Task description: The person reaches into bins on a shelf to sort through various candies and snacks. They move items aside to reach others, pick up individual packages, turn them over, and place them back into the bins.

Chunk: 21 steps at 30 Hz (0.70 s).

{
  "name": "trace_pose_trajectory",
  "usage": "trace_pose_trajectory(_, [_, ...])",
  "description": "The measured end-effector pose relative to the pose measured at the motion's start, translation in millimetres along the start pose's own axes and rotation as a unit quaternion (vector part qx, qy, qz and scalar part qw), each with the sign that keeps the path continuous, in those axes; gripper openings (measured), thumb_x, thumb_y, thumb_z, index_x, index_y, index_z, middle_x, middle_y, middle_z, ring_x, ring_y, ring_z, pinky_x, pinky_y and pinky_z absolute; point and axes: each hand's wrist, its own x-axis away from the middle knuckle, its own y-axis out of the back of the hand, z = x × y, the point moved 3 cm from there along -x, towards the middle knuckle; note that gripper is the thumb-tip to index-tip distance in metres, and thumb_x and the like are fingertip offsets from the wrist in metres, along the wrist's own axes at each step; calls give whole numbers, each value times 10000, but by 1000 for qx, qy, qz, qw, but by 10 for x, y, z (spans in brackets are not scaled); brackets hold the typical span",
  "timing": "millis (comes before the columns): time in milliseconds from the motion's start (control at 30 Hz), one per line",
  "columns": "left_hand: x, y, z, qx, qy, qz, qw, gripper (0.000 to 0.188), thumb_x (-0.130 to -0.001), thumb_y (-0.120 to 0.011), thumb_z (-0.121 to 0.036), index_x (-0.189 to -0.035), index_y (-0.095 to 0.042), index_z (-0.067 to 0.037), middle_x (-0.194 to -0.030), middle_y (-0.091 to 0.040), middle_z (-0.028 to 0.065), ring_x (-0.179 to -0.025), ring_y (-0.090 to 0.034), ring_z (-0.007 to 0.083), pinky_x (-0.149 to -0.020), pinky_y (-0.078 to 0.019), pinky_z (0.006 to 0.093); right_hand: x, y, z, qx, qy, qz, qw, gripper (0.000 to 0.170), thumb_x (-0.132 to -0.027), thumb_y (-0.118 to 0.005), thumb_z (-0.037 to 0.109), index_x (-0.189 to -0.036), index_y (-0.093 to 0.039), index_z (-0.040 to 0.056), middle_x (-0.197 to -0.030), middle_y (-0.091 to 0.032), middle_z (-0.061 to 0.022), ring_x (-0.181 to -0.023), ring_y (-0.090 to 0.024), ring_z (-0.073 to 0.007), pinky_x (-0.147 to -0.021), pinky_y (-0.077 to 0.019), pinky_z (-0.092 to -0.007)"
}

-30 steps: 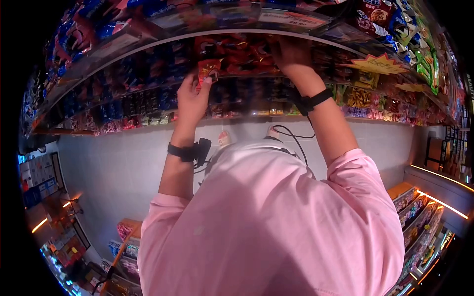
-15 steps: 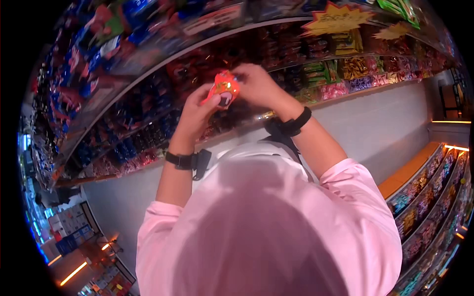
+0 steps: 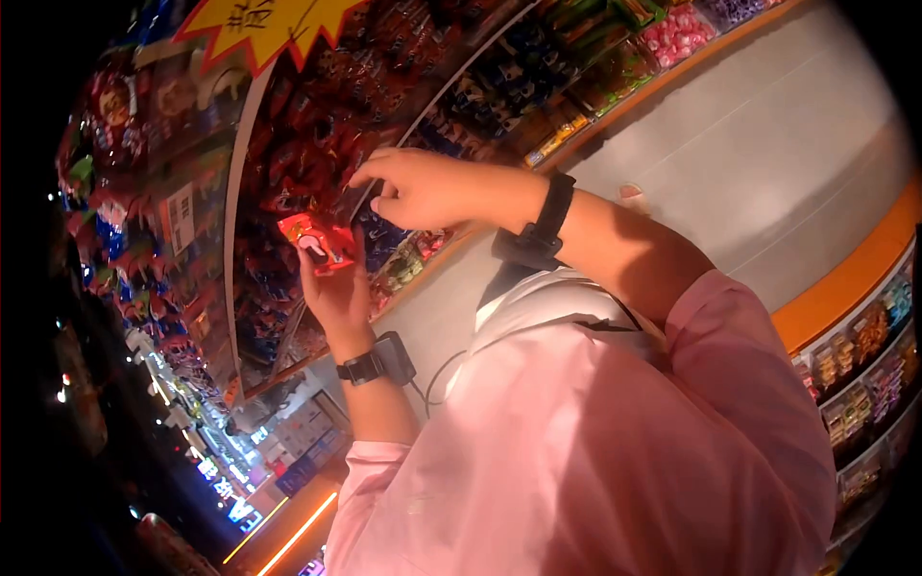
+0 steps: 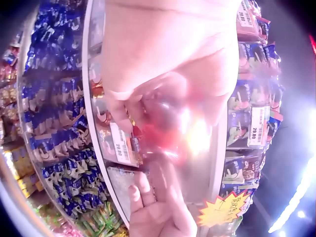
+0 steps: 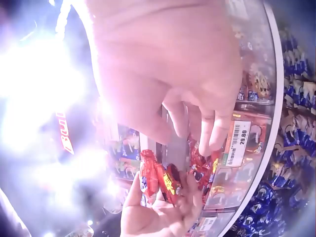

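The left hand (image 3: 338,300) pinches small shiny red packets (image 3: 325,246) between thumb and fingers, in front of the shelf's red goods. In the right wrist view, the left hand (image 5: 160,216) has its palm up, with red wrappers (image 5: 157,178) showing yellow and blue marks. Apart from them, up and to the right in the head view, is the right hand (image 3: 427,190), its fingers loosely bent and holding nothing. Glare blurs the red wrapper (image 4: 163,143) below the left hand (image 4: 168,54) in the left wrist view; the right hand (image 4: 160,215) shows beyond it.
Red packets (image 3: 317,154) fill the shelf bin behind the hands. A pale shelf edge (image 3: 235,211) curves beside it, with a price label (image 3: 180,221) and a yellow star sign (image 3: 264,29). Blue packets (image 5: 261,212) lie on neighbouring shelves. An orange-edged display (image 3: 836,288) stands at the right.
The right hand left the shelf bin, came to the red packets in the left hand, and is now apart from them. The head view has turned, tilting the shelves steeply. The left hand keeps its grip.
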Motion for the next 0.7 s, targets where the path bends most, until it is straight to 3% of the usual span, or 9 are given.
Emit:
trace_pose_trajectory(133, [-262,-11,-226,-24,-49,-17,998,567,-1033,-686,-336,-1500,-516,-62,-1522,-575,152,-1402,-546,356,-1250,-385,542,-134,-274,-219,26,112,-104,988,365,-941,-614,53,-1291,-682,-22,-1217,-682,-204,-1123,-676,-398,-985,-544,-453])
trace_pose_trajectory(233, [-543,157,-396,-29,-43,5,999,553,-1023,-701,-324,-1482,-534,-65,-1512,-587,133,-1390,-556,355,-1244,-395,534,-354,-363,-145,52,114,-155,980,330,-914,-602,11,-1219,-723,-14,-1168,-698,-194,-1136,-670,-399,-988,-547,-463])
trace_pose_trajectory(333, [-569,368,-559,-39,-16,53,998,539,-1026,-703,-295,-1489,-554,-62,-1515,-602,127,-1434,-526,323,-1256,-388,523,-626,-395,34,204,142,-191,950,222,-826,-681,56,-1030,-765,28,-1035,-724,-134,-1087,-697,-350,-918,-582,-453])
trace_pose_trajectory(400, [-563,572,-677,-83,-32,78,993,540,-1034,-690,-304,-1498,-546,-69,-1525,-594,122,-1437,-526,314,-1250,-389,517,-885,-505,37,271,204,-240,910,110,-759,-726,134,-839,-769,72,-1006,-729,-93,-1028,-720,-295,-833,-610,-435])
trace_pose_trajectory(500, [-661,697,-731,-128,-15,175,976,568,-1041,-675,-322,-1528,-514,-81,-1555,-567,109,-1442,-521,307,-1244,-382,514,-1230,-581,15,361,260,-342,828,60,-723,-731,153,-739,-769,109,-908,-728,-84,-944,-718,-268,-799,-610,-418])
trace_pose_trajectory(567, [-592,772,-801,-135,10,196,971,587,-1038,-678,-326,-1540,-499,-80,-1562,-558,107,-1444,-518,306,-1244,-380,520,-1724,-785,-245,377,160,-349,843,90,-684,-737,180,-739,-793,137,-775,-722,-66,-870,-694,-249,-826,-552,-385])
trace_pose_trajectory(633, [-504,1005,-902,-143,13,119,982,603,-1037,-681,-346,-1549,-491,-89,-1555,-562,106,-1434,-523,318,-1206,-420,525,-1491,-624,-149,469,241,-392,754,116,-679,-737,181,-764,-810,153,-739,-727,-64,-872,-692,-250,-849,-518,-373])
trace_pose_trajectory(667, [-471,979,-852,-123,9,103,987,605,-1038,-682,-350,-1552,-490,-94,-1555,-561,107,-1431,-525,324,-1192,-434,523,-1524,-563,-72,494,190,-258,808,127,-723,-744,166,-818,-829,166,-863,-774,-58,-967,-700,-249,-900,-478,-385])
trace_pose_trajectory(700, [-440,974,-815,-102,5,85,991,607,-1038,-682,-354,-1554,-488,-99,-1556,-560,107,-1429,-527,330,-1179,-447,521,-1544,-532,-58,499,187,-223,816,138,-737,-744,161,-843,-832,163,-901,-780,-54,-1003,-694,-241,-920,-472,-391])
